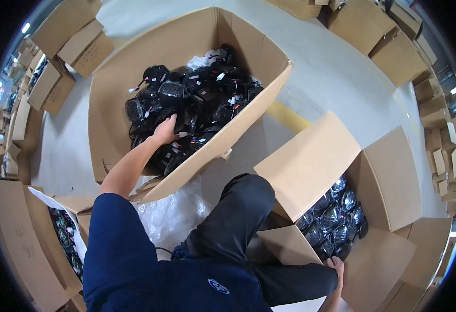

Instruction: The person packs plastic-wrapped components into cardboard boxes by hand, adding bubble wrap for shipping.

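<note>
The left hand [164,131] is sunk into the big box [134,67], fingers closed around one black part [197,99] (the heap is tangled). The right hand [336,266] is laid open on the second box [389,177], so that it is steadied.

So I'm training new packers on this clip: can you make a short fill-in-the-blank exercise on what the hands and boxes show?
1. The left hand reaches into the big box of ____ parts with wires.
2. The right hand rests at the edge of the ____ box, beside rows of lamps.
3. Crumpled clear ____ lies on the floor under the big box.

Missing words: black; right-hand; plastic
</note>
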Available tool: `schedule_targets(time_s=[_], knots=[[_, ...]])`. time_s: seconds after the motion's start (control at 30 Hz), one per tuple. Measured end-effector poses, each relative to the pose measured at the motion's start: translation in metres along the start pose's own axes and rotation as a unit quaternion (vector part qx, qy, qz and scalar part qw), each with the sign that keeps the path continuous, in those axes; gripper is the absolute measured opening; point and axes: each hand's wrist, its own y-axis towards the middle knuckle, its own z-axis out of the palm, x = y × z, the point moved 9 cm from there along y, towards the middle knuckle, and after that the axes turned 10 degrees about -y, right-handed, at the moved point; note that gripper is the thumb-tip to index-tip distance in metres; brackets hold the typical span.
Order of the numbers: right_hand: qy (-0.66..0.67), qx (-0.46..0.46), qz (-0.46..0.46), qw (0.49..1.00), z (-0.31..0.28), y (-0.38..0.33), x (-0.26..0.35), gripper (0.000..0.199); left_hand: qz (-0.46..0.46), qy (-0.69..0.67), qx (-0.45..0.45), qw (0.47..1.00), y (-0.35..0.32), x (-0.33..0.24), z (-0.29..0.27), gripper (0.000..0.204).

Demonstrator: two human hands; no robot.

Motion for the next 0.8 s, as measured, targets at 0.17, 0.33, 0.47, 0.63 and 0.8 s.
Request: schedule_targets(time_s=[0.17, 0.33, 0.47, 0.63, 0.8], knots=[[0.065, 0.007, -0.022, 0.998, -0.009, -0.012, 0.037, 0.022, 0.005, -0.111, -0.017, 0.994, 0.008, -0.021, -0.101, 0.052], [0.065, -0.122, -0.105, 0.985, -0.104, -0.044, 0.15, 0.013, 0.096, -0.603, 0.085, 0.788, -0.038, -0.179, -0.221, 0.045], [0.168, -0.158, -0.162, 0.959, -0.153, -0.059, 0.287, 0.046, 0.226, -0.614, 0.148, 0.742, -0.101, -0.356, -0.236, 0.048], [0.413, -0.076, -0.42, 0.805, -0.184, -0.098, 0.403, 0.093, 0.192, -0.788, 0.24, 0.534, -0.166, -0.525, -0.115, 0.043], [0.667, -0.214, -0.291, 0.652, -0.228, -0.12, 0.343, 0.057, 0.158, -0.785, 0.395, 0.451, -0.254, -0.642, -0.002, 0.039]])
